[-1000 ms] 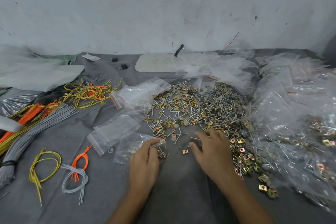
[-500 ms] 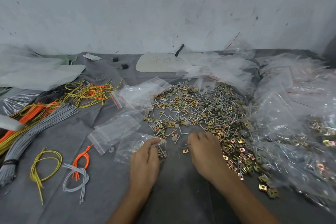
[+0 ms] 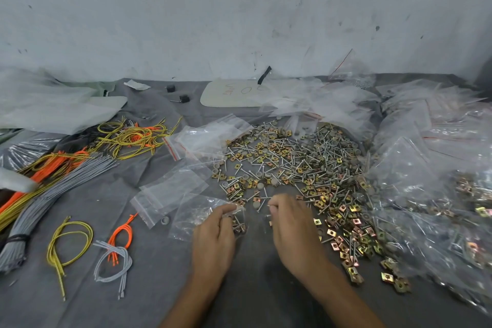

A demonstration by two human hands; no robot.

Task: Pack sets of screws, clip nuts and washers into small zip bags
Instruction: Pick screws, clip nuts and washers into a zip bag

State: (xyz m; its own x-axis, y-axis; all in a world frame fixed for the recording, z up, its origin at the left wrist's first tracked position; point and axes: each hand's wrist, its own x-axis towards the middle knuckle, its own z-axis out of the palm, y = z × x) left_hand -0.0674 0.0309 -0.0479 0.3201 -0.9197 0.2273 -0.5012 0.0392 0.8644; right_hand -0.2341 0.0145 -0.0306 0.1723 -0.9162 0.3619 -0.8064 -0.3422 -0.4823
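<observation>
A wide pile of loose screws, brass-coloured clip nuts and grey washers (image 3: 295, 165) covers the grey cloth in the middle. My left hand (image 3: 214, 237) holds the mouth of a small clear zip bag (image 3: 197, 214) that lies flat and has some hardware in its right corner. Just to its right, my right hand (image 3: 291, 224) is closed, with its fingertips pinching a screw at the pile's near edge. Empty zip bags (image 3: 170, 190) lie to the left of the held bag.
Filled bags (image 3: 436, 194) are heaped along the right side. Bundles of grey, orange and yellow cable ties (image 3: 53, 176) lie at the left, with loose ones (image 3: 114, 255) nearer me. A white card (image 3: 234, 93) and plastic sheets sit by the back wall.
My right hand has drawn back from the pile toward me and to the left, closing its fingers on a screw. My left hand has stayed on the bag.
</observation>
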